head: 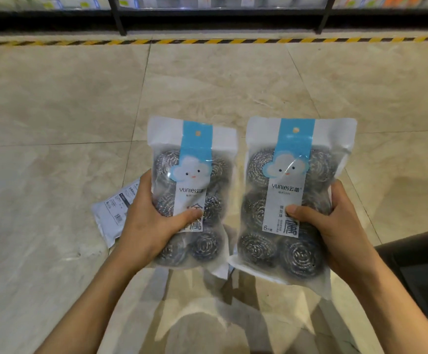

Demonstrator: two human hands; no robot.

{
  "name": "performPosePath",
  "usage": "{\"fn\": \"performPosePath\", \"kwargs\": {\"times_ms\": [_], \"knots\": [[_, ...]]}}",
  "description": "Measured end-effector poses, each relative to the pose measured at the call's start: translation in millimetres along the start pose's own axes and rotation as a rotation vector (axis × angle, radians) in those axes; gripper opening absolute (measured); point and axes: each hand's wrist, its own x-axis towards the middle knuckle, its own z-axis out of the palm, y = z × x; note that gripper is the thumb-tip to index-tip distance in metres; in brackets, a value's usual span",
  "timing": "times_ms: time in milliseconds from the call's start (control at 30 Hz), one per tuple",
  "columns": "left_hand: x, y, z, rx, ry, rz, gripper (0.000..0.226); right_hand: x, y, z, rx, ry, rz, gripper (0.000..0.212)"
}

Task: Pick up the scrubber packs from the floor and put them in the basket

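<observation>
While both hands grip packs above the tiled floor [54, 111], left hand [151, 226] clamped on one scrubber pack [195, 175], right hand [335, 231] clamped on another pack [297, 175] just beside it, third pack [113, 213] lying on the floor behind the left hand, dark basket edge [424, 264] right of the right hand

Two scrubber packs sit side by side, left pack [192, 192] in the left hand [151, 223], right pack [292, 198] in the right hand [335, 226]. A third pack [114, 213] lies on the floor [54, 111] at nine o'clock of the left hand. Shelving [212, 11] stands at twelve o'clock.
</observation>
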Motion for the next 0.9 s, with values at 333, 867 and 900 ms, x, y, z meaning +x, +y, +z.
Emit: {"fn": "performPosePath", "kwargs": {"times_ms": [333, 867, 900], "knots": [[-74.1, 278.5, -150.0, -0.079, -0.004, -0.031, 0.082, -112.2, -280.3, 31.1, -0.084, -0.076, -0.047, 0.09], [-174.3, 749.3, -320.3, -0.161, 0.085, 0.312, 0.11, -285.5, -761.1, 45.8, -0.136, -0.126, -0.392, 0.094], [-178.6, 760.2, -322.9, -0.167, 0.077, 0.329, 0.109, -293.0, -769.8, 44.4, -0.131, -0.115, -0.393, 0.093]]}}
